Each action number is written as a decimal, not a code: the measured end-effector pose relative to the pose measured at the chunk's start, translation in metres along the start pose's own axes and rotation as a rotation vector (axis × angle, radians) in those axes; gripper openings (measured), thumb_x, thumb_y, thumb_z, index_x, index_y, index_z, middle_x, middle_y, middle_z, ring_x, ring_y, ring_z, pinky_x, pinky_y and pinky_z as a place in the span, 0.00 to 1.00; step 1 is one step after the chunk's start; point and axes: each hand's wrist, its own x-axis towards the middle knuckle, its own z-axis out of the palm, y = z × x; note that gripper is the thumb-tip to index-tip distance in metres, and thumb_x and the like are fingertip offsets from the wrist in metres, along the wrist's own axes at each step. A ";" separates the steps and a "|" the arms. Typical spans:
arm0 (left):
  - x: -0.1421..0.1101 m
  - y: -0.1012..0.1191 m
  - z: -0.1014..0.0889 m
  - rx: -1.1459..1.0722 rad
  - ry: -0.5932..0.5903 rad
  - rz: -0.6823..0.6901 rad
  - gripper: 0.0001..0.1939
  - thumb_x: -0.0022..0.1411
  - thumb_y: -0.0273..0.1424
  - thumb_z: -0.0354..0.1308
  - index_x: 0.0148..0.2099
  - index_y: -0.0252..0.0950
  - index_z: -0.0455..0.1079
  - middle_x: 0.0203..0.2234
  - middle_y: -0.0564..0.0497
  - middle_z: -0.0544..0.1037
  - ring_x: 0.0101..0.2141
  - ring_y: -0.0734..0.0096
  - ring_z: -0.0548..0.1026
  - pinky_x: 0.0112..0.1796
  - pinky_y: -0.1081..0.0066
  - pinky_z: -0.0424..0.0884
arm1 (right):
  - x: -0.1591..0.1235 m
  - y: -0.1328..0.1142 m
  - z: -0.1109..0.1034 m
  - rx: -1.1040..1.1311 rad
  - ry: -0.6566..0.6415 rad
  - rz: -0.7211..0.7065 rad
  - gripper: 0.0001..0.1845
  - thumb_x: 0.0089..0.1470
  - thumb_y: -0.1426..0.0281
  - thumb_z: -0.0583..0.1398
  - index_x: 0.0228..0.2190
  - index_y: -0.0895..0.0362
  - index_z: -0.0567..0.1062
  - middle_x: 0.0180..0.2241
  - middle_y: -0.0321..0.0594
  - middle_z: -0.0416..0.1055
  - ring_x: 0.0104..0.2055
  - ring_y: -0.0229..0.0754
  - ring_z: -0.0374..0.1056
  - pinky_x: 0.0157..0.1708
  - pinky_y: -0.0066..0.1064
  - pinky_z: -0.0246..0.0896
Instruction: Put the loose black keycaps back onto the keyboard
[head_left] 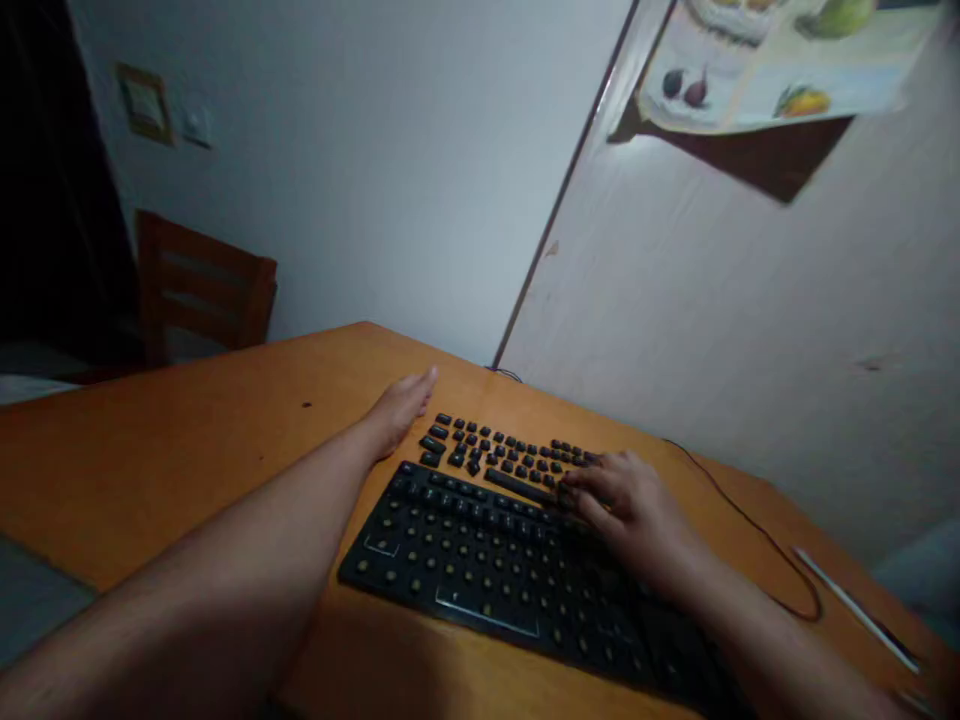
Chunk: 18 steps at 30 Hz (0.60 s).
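A black keyboard (465,570) lies on the wooden table (225,440), most of its keycaps off, with bare key posts showing in rows. Its top row still has caps. Beyond it, loose black keycaps (517,455) are laid out in rows like a keyboard, including a long spacebar (519,487). My left hand (401,410) rests on its edge at the left of these rows, fingers stretched out, holding nothing. Over the right end of the rows, my right hand (626,505) has its thumb and fingers bent around a small dark keycap (565,494) beside the spacebar.
A dark cable (739,508) curves across the table's right side, near a thin white stick-like object (855,608). The wall (375,180) borders the far edge. A wooden chair (202,285) stands at the left, and a fruit poster (765,75) hangs upper right.
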 end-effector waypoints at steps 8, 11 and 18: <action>-0.002 0.001 0.000 -0.034 0.025 -0.008 0.32 0.54 0.61 0.58 0.36 0.34 0.68 0.32 0.51 0.70 0.35 0.69 0.69 0.41 0.67 0.65 | 0.073 0.066 0.020 -0.135 -0.121 0.237 0.12 0.60 0.65 0.61 0.41 0.51 0.84 0.40 0.47 0.75 0.46 0.52 0.67 0.43 0.38 0.57; -0.003 0.002 0.000 -0.033 0.028 -0.006 0.32 0.54 0.61 0.58 0.37 0.34 0.68 0.33 0.50 0.70 0.35 0.68 0.69 0.42 0.67 0.65 | 0.088 0.076 0.027 -0.145 -0.157 0.252 0.13 0.58 0.62 0.63 0.41 0.51 0.85 0.40 0.48 0.75 0.45 0.53 0.69 0.42 0.39 0.58; -0.002 -0.001 -0.001 -0.018 0.030 -0.019 0.33 0.54 0.62 0.58 0.38 0.33 0.69 0.34 0.49 0.71 0.36 0.68 0.69 0.42 0.66 0.65 | 0.108 0.087 0.042 -0.140 -0.228 0.237 0.14 0.55 0.60 0.65 0.41 0.50 0.86 0.41 0.48 0.78 0.43 0.52 0.71 0.41 0.39 0.61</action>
